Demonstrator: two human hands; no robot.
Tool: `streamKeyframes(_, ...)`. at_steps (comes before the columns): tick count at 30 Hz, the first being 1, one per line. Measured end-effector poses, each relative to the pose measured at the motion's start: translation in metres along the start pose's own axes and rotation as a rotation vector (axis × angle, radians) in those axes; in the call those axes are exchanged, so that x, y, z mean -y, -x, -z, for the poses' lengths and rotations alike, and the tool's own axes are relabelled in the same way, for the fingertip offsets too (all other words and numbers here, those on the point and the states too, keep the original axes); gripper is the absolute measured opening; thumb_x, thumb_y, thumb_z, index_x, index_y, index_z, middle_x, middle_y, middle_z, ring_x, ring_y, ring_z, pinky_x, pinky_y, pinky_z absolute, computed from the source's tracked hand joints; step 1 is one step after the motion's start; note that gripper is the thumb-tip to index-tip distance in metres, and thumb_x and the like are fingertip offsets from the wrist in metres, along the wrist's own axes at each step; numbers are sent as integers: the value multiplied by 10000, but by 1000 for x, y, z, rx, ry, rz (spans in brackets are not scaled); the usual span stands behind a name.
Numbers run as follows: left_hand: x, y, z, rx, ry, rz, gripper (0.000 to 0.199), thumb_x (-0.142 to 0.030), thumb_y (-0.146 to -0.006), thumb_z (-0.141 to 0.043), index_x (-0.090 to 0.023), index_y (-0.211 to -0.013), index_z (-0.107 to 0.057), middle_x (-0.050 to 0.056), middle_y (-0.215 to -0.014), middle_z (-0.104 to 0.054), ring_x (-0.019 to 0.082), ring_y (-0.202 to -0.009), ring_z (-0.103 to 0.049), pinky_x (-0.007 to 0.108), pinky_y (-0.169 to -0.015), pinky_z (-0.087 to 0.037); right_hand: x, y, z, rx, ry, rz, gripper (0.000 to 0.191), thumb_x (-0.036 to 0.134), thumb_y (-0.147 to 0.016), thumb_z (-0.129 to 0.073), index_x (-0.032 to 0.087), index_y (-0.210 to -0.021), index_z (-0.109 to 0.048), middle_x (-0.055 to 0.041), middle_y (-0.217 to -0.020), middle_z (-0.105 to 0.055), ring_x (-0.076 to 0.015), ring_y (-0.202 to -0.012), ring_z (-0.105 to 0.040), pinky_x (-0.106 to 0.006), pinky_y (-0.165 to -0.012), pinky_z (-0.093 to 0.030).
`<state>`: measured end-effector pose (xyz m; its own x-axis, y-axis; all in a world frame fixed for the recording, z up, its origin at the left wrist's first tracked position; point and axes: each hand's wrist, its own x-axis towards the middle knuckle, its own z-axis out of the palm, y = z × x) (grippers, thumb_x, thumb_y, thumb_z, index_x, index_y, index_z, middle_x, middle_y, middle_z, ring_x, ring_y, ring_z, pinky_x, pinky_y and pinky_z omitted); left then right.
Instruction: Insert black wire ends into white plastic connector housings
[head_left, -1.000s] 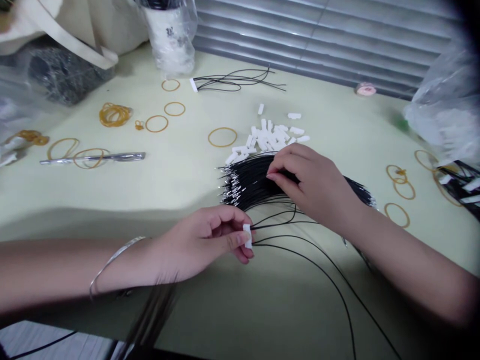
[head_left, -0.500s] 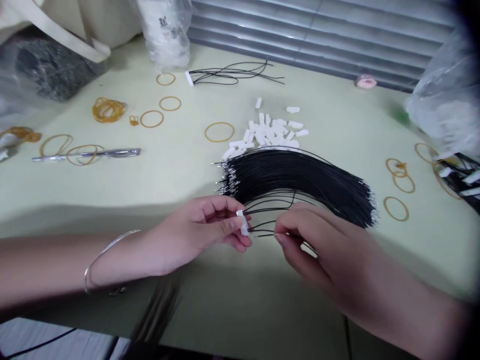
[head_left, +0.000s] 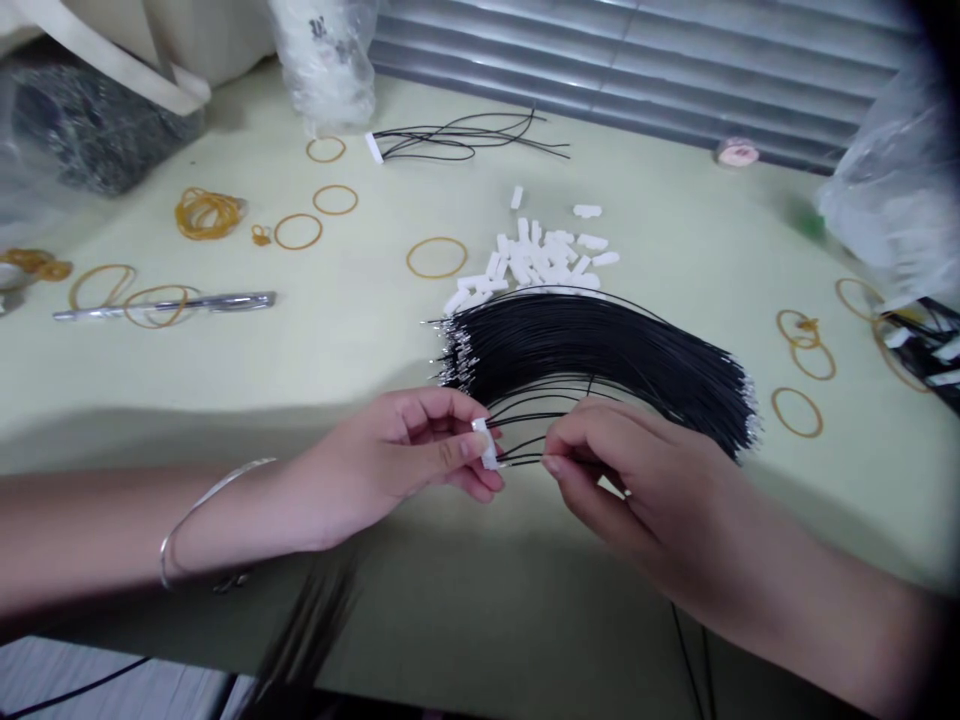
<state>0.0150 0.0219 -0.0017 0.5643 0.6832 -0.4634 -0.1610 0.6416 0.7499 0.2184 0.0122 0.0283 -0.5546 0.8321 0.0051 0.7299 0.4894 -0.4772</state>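
Between the thumb and fingers of my left hand [head_left: 405,460] is a small white connector housing [head_left: 486,443], with several black wires running out of its right side. My right hand [head_left: 622,480] pinches a thin black wire [head_left: 525,461] near its metal tip, which is at the lower end of the housing. Whether the tip is inside the housing I cannot tell. Just beyond both hands lies a thick curved bundle of black wires [head_left: 592,340] with metal ends. Behind the bundle is a pile of loose white connector housings [head_left: 544,255].
A wired connector [head_left: 374,148] lies at the back. Rubber bands [head_left: 208,213] and a pen [head_left: 240,301] are on the left, with more rubber bands [head_left: 797,413] on the right. Plastic bags [head_left: 322,70] stand near the blinds [head_left: 637,60]. A pink roll [head_left: 738,152] sits at the back right.
My right hand has moved slightly left, bringing the wire's tip from just short of the housing up to its lower end. My left hand keeps hold of the housing.
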Motion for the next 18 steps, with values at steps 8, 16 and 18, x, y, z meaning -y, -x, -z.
streamKeyframes(8,0,0,1,-13,-84,9,98,-216,-821,-585,-133,-867,-562,-1,-742,-645,86,-724,-635,201,-717,-508,-2,0,-4,23,50,-10,182,197,-862,-404,164,-714,-505,3,-627,-494,-122,-576,-453,-262,-521,-290)
streamKeyframes(16,1,0,1,-28,-99,19,116,-238,-812,-596,-153,-877,-553,-13,-753,-645,96,-740,-640,220,-737,-508,-1,1,-5,-3,83,-18,181,206,-858,-416,166,-700,-495,5,-613,-485,-120,-551,-444,-263,-506,-283)
streamKeyframes(18,1,0,1,-26,-100,21,115,-241,-814,-595,-154,-874,-550,-17,-749,-645,94,-742,-639,223,-744,-508,-1,1,-5,2,85,-15,175,198,-853,-423,165,-696,-493,5,-613,-486,-120,-549,-444,-262,-504,-285)
